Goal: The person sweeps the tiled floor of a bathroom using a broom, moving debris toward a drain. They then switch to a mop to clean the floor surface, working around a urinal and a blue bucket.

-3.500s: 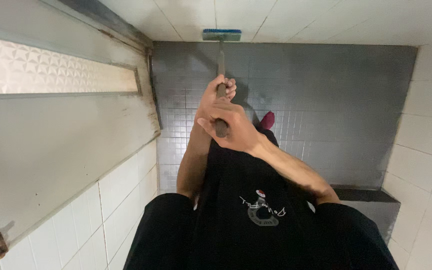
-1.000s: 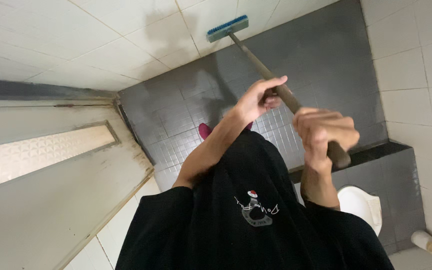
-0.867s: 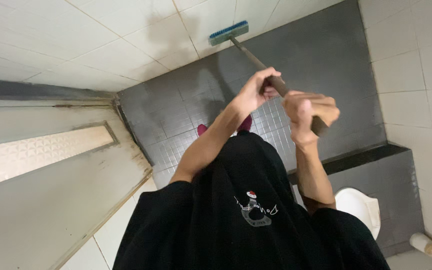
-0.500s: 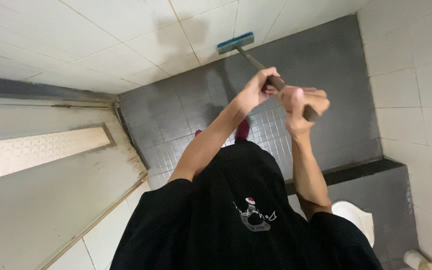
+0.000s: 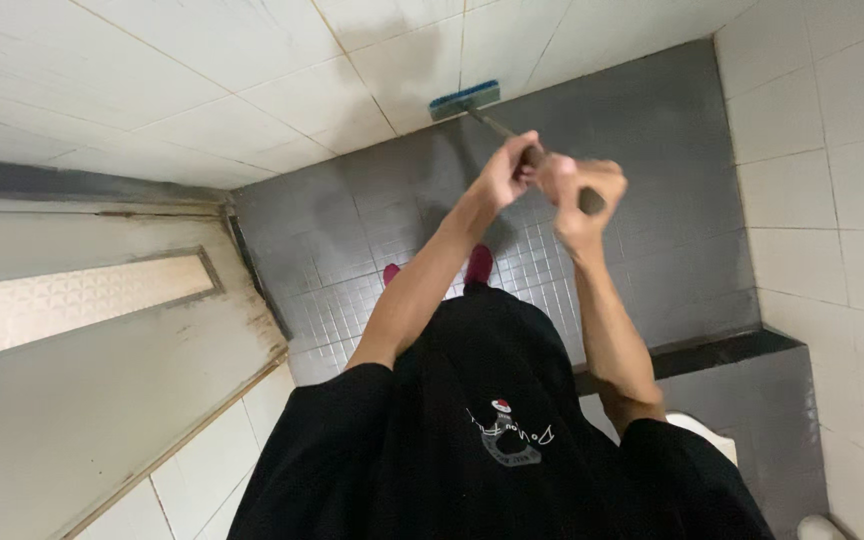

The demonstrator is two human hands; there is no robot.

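Observation:
A long-handled scrub brush with a blue head (image 5: pixel 464 98) rests against the white wall tiles just above the grey floor. Its brown handle (image 5: pixel 497 125) runs down and to the right into my hands. My left hand (image 5: pixel 505 172) grips the handle higher up, closer to the brush head. My right hand (image 5: pixel 577 195) is closed around the handle's lower end, right beside the left hand. Both arms stretch out in front of my black shirt.
A grey mosaic floor (image 5: pixel 352 260) lies below, with my dark red footwear (image 5: pixel 479 263) on it. A worn pale door (image 5: pixel 102 340) stands at the left. White wall tiles (image 5: pixel 822 170) close in the right side, above a dark ledge (image 5: pixel 712 350) and a white toilet rim (image 5: pixel 702 430).
Over the last second the brush head has slid up and left along the white tiles, and my two hands have come closer together, farther from my body. The view has tilted slightly.

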